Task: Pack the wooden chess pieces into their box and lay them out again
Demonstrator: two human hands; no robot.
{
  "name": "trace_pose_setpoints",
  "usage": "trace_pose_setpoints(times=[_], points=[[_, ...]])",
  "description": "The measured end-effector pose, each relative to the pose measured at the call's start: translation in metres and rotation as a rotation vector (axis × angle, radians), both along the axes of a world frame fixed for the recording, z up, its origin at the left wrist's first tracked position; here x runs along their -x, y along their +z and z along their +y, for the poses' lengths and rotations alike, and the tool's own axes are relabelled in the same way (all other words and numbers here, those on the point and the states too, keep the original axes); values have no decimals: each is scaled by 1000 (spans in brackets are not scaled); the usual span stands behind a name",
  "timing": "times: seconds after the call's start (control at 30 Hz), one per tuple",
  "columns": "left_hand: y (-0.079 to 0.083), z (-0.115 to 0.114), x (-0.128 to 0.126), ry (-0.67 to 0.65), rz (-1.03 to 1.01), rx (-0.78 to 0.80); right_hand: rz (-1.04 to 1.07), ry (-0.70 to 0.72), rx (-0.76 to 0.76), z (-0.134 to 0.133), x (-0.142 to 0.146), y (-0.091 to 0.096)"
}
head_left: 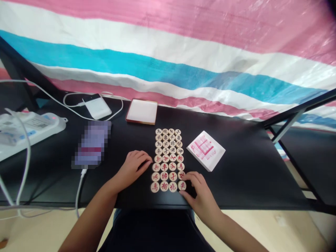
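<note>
Round wooden Chinese chess pieces (165,167) lie face up in a tight block of several rows on the black table. Those in the far rows carry black characters; the near rows are red. At the near right corner, my right hand (201,196) has its thumb and forefinger around a red-marked Chinese chess piece (182,186), which still rests in its row. My left hand (132,169) lies on the table just left of the block, empty, with thumb and fingers slightly apart. Right of the pieces lies a white box (206,150) with red printing.
A shallow open box part (141,112) with a white inside sits beyond the pieces. To the left are a phone (93,143) on a cable, a white power bank (97,106) and a power strip (34,127). A striped plastic sheet (168,59) hangs behind the table.
</note>
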State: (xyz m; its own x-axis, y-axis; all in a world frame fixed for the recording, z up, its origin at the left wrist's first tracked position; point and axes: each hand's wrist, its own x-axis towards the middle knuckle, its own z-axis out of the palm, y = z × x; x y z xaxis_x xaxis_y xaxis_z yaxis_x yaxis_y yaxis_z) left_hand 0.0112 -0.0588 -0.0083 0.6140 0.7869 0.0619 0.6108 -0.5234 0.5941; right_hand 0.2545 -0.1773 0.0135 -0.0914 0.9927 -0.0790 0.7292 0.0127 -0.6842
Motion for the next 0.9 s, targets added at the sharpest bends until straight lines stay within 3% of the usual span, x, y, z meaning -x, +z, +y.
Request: trace_pose_setpoints(times=[0.17, 0.3, 0.47, 0.7, 0.9], points=[[7, -11, 5, 57, -106, 96, 86, -57, -33, -1, 2, -8], [7, -33, 7, 7, -121, 206, 142, -104, -83, -1, 4, -8], [5, -52, 1, -41, -46, 288, 303, -301, -157, 1, 8, -16], [7, -50, -7, -82, 20, 263, 591, -368, -40, 20, 12, -28], [8, -51, -13, -111, 25, 219, 679, -376, -73, 37, 21, -28]])
